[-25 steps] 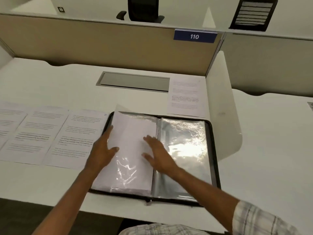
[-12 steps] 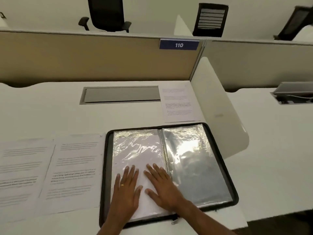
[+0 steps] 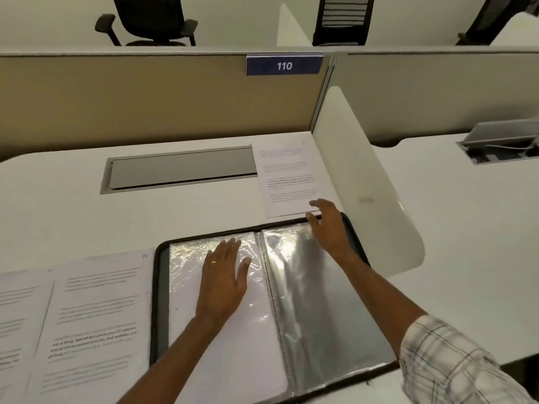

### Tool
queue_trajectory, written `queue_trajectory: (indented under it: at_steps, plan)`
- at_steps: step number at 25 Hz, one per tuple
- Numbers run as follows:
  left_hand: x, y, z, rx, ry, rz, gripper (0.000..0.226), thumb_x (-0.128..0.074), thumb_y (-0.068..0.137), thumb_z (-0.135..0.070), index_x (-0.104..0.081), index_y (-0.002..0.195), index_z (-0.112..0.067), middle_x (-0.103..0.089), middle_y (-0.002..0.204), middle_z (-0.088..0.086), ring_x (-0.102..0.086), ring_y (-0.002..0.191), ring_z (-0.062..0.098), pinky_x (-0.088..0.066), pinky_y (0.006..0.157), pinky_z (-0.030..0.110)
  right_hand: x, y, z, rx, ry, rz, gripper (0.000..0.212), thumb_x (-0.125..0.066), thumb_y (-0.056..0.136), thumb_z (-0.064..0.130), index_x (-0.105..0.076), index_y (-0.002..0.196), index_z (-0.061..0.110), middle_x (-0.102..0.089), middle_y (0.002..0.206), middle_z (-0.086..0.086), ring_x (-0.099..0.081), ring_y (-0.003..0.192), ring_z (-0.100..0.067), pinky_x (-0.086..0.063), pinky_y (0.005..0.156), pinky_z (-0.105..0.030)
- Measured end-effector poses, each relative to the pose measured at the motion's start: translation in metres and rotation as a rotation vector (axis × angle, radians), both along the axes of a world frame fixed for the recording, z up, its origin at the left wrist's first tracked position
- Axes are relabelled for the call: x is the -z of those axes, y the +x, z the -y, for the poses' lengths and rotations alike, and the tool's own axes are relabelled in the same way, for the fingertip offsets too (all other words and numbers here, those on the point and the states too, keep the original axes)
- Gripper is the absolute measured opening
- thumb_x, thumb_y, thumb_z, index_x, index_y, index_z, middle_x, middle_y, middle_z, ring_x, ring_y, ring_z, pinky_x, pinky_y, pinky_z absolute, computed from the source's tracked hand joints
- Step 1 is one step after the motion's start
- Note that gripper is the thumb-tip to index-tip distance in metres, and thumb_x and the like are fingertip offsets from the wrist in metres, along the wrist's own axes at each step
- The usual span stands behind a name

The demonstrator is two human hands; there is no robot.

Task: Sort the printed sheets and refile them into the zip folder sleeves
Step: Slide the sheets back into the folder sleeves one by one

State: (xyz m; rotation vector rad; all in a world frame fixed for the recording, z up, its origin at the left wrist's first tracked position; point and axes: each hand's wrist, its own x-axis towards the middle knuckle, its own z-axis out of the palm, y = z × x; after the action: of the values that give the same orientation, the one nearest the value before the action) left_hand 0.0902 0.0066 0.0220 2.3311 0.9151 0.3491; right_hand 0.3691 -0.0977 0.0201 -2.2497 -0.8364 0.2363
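So the zip folder (image 3: 159, 301) is lying open at the front edge of the surface. Left hand (image 3: 223, 282) is flat, fingers straight, pressing on the left sleeve (image 3: 186, 275). Right hand (image 3: 329, 228) is at the near edge of the printed sheet (image 3: 287, 182) in the far right corner, thumb and fingers loosely apart, and I can't tell if it's actually gripping. More printed pages (image 3: 96, 316) sit just left of the folder.

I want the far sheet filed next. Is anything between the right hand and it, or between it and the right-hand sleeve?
Nothing visible. The right hand is at the near edge of the far sheet, and the right-hand sleeve lies just beside it, crossed only by that arm.
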Motion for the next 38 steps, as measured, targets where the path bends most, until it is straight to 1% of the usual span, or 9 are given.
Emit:
queue_trajectory:
  at_steps: [3, 6, 11, 16, 19, 22, 27, 32, 38]
  plan:
    - [-0.008, 0.083, -0.041, -0.011, -0.146, 0.010, 0.060, -0.043, 0.106, -0.049, -0.048, 0.150, -0.008, -0.048, 0.156, 0.010, -0.038, 0.147, 0.027, -0.034, 0.121, 0.047, 0.003, 0.053, -0.027, 0.026, -0.049, 0.017, 0.034, -0.065, 0.096, 0.006, -0.062, 0.128, -0.001, -0.062, 0.129, -0.020, -0.057, 0.124, -0.039, -0.041, 0.110, -0.055]
    - [-0.008, 0.154, -0.064, -0.096, -0.292, 0.015, 0.058, -0.057, 0.105, -0.038, -0.043, 0.152, -0.006, -0.045, 0.156, 0.013, -0.038, 0.146, 0.028, -0.031, 0.118, 0.038, 0.008, 0.087, -0.045, 0.047, -0.201, -0.030, 0.044, -0.060, 0.100, 0.011, -0.051, 0.143, 0.004, -0.057, 0.136, -0.021, -0.050, 0.130, -0.037, -0.030, 0.114, -0.039]
    - [0.010, 0.219, -0.082, -0.328, -0.394, 0.043, 0.083, -0.067, 0.099, -0.035, -0.022, 0.160, -0.001, -0.031, 0.161, 0.018, -0.031, 0.149, 0.035, -0.026, 0.122, 0.043, 0.019, 0.100, -0.059, 0.070, -0.296, -0.042, 0.059, -0.060, 0.099, 0.012, -0.036, 0.153, 0.009, -0.043, 0.148, -0.016, -0.041, 0.133, -0.035, -0.034, 0.107, -0.035]
    - [0.030, 0.242, -0.091, -0.415, -0.426, 0.070, 0.101, -0.081, 0.087, -0.032, -0.019, 0.162, -0.007, -0.037, 0.156, 0.016, -0.046, 0.138, 0.036, -0.038, 0.117, 0.051, 0.022, 0.104, -0.066, 0.033, -0.309, -0.010, 0.069, -0.059, 0.093, -0.002, -0.032, 0.155, 0.010, -0.043, 0.149, -0.014, -0.041, 0.133, -0.031, -0.031, 0.105, -0.030]
    - [0.031, 0.247, -0.096, -0.462, -0.527, 0.135, 0.094, -0.085, 0.084, -0.026, -0.030, 0.159, -0.009, -0.061, 0.135, 0.009, -0.059, 0.125, 0.025, -0.047, 0.110, 0.042, 0.023, 0.109, -0.070, 0.046, -0.318, -0.070, 0.077, -0.066, 0.089, -0.001, -0.030, 0.156, 0.012, -0.037, 0.154, -0.013, -0.039, 0.138, -0.032, -0.032, 0.108, -0.032]
    - [0.025, 0.248, -0.102, -0.480, -0.656, 0.200, 0.087, -0.085, 0.082, -0.014, -0.039, 0.155, -0.011, -0.068, 0.121, 0.005, -0.065, 0.118, 0.023, -0.052, 0.106, 0.044, 0.013, 0.111, -0.072, 0.114, -0.297, -0.190, 0.080, -0.071, 0.086, 0.000, -0.031, 0.155, 0.012, -0.041, 0.146, -0.016, -0.048, 0.130, -0.032, -0.039, 0.106, -0.033]
    - [0.011, 0.230, -0.103, -0.522, -0.889, 0.341, 0.094, -0.080, 0.077, 0.010, -0.034, 0.157, -0.009, -0.064, 0.137, 0.010, -0.066, 0.116, 0.025, -0.057, 0.098, 0.042, 0.007, 0.105, -0.065, 0.217, -0.073, -0.431, 0.073, -0.071, 0.083, -0.004, -0.040, 0.148, 0.011, -0.062, 0.121, -0.014, -0.063, 0.111, -0.027, -0.053, 0.098, -0.034]
    - [-0.018, 0.184, -0.093, -0.496, -0.861, 0.545, 0.045, -0.073, 0.091, 0.002, -0.065, 0.132, -0.014, -0.075, 0.116, 0.004, -0.073, 0.103, 0.018, -0.061, 0.088, 0.031, -0.014, 0.093, -0.050, 0.119, 0.186, -0.575, 0.043, -0.077, 0.082, 0.000, -0.071, 0.123, 0.012, -0.073, 0.110, 0.000, -0.070, 0.100, -0.018, -0.059, 0.092, -0.034]
    - [-0.056, 0.117, -0.066, -0.348, -0.871, 0.595, 0.030, -0.070, 0.094, -0.001, -0.069, 0.120, -0.016, -0.077, 0.106, -0.005, -0.075, 0.097, 0.015, -0.063, 0.080, 0.033, -0.064, 0.075, -0.027, 0.038, 0.268, -0.777, 0.040, -0.083, 0.085, 0.022, -0.066, 0.121, 0.014, -0.074, 0.114, 0.000, -0.072, 0.104, -0.016, -0.058, 0.080, -0.028]
